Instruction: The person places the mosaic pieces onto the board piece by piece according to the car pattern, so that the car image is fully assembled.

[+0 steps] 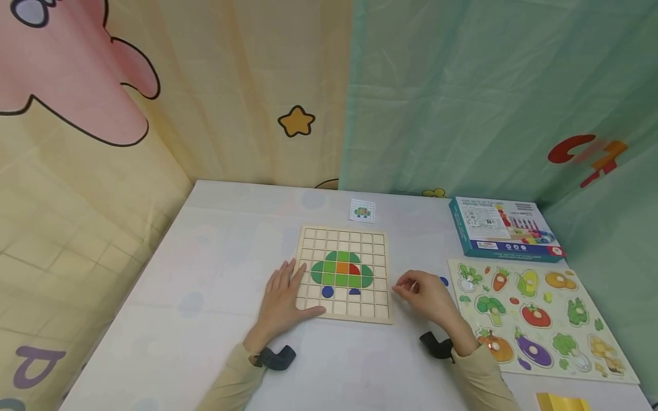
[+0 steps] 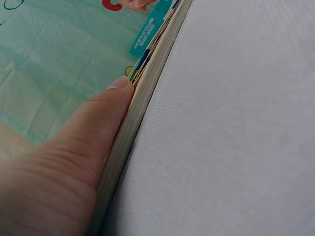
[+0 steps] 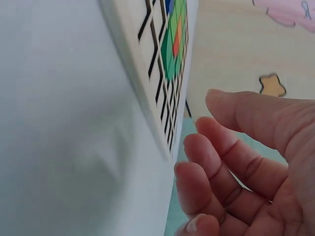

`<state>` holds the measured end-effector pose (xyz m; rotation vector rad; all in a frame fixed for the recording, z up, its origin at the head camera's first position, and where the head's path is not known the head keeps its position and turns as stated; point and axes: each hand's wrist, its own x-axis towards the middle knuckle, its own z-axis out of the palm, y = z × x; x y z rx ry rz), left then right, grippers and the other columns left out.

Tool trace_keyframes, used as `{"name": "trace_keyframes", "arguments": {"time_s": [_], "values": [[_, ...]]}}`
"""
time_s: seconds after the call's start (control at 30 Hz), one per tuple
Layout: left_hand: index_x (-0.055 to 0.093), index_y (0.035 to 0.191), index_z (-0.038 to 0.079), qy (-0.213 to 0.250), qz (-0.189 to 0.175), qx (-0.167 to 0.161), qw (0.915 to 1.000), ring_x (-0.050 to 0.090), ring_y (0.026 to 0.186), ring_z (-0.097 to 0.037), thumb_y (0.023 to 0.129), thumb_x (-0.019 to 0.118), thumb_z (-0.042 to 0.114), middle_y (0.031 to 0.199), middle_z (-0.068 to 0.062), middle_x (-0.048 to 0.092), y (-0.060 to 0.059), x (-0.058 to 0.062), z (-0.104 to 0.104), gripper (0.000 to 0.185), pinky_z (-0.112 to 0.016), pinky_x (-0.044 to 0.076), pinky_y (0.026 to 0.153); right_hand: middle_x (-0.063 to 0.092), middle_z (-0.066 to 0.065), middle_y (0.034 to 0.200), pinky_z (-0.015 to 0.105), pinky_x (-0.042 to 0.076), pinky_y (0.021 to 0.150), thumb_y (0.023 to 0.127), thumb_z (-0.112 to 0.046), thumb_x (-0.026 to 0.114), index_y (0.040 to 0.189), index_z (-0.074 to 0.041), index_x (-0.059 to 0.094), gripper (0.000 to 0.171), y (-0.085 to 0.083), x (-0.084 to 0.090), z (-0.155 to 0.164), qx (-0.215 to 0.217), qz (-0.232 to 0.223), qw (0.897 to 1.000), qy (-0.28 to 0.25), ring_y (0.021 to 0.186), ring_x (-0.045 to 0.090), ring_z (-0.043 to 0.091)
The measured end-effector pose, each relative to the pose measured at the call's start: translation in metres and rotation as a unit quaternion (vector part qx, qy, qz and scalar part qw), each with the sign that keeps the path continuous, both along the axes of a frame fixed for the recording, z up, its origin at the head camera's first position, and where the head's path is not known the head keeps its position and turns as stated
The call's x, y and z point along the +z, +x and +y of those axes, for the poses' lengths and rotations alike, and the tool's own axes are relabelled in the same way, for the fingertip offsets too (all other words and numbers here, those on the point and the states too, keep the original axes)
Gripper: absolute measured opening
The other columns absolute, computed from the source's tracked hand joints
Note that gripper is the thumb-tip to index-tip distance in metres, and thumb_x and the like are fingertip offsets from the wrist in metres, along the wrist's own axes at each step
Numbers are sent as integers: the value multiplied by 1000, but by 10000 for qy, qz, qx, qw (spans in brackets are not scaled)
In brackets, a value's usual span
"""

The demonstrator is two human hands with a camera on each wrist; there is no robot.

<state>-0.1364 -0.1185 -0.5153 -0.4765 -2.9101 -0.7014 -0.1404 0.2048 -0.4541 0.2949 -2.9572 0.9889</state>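
Observation:
A wooden grid board point(image 1: 377, 313) lies at the table's middle, carrying green, orange and red tiles point(image 1: 341, 268) in a car shape, with a blue disc point(image 1: 327, 291) and a blue half-disc point(image 1: 354, 291) below. My left hand point(image 1: 294, 290) rests flat on the board's left edge. In the left wrist view its thumb point(image 2: 93, 147) presses against the board's side point(image 2: 142, 98). My right hand point(image 1: 411, 286) hovers just right of the board, fingers point(image 3: 216, 162) loosely curled and holding nothing, beside a small blue piece point(image 1: 444, 281). The board point(image 3: 157, 78) appears edge-on in the right wrist view.
A pattern card point(image 1: 362, 210) lies behind the board. At the right sit a teal box point(image 1: 504, 234) and a vegetable peg puzzle point(image 1: 534, 314). A yellow object point(image 1: 562, 402) shows at the bottom right. Patterned fabric walls surround the white table point(image 1: 205, 274).

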Motion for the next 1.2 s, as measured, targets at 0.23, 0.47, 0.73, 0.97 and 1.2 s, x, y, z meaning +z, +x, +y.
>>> {"name": "trace_keyframes", "arguments": {"time_s": [0.23, 0.47, 0.73, 0.97, 1.2], "values": [[29, 149, 7, 17, 36, -20, 10000, 8, 142, -32, 69, 69, 67, 154, -17, 19, 0, -1, -1, 108, -48, 10, 112, 55, 0, 70, 27, 38, 49, 85, -17, 72, 86, -6, 68, 12, 2, 7, 39, -616, 107, 9980, 113, 62, 47, 17], [29, 149, 7, -15, 17, -18, 10000, 9, 142, -32, 70, 68, 68, 154, -17, 19, -1, -1, -1, 107, -48, 10, 112, 58, 3, 75, 29, 39, 52, 85, -18, 72, 92, -3, 68, 17, 4, 8, 63, -997, -138, 9943, 346, 66, 50, 19], [29, 149, 7, -15, 22, -17, 10000, 9, 142, -32, 70, 68, 68, 154, -17, 19, -1, -1, 0, 108, -48, 9, 113, 55, 6, 76, 30, 37, 51, 84, -15, 71, 101, 3, 65, 26, 1, 4, 71, -1125, -611, 9907, 465, 64, 48, 20], [29, 149, 7, 5, 22, -16, 10000, 9, 142, -33, 70, 69, 68, 154, -18, 19, 0, -1, 0, 107, -48, 10, 112, 58, 9, 77, 30, 39, 52, 86, -15, 68, 105, 6, 66, 28, -1, 3, 73, -1187, -722, 9876, 725, 66, 49, 22], [27, 150, 9, -79, -112, 20, 9999, 6, 142, -30, 71, 66, 69, 155, -16, 16, -1, -1, 0, 107, -46, 8, 113, 64, 14, 82, 35, 46, 60, 87, -13, 67, 101, 7, 69, 24, -1, 2, 68, -1310, -764, 9847, 857, 71, 52, 25]]}}
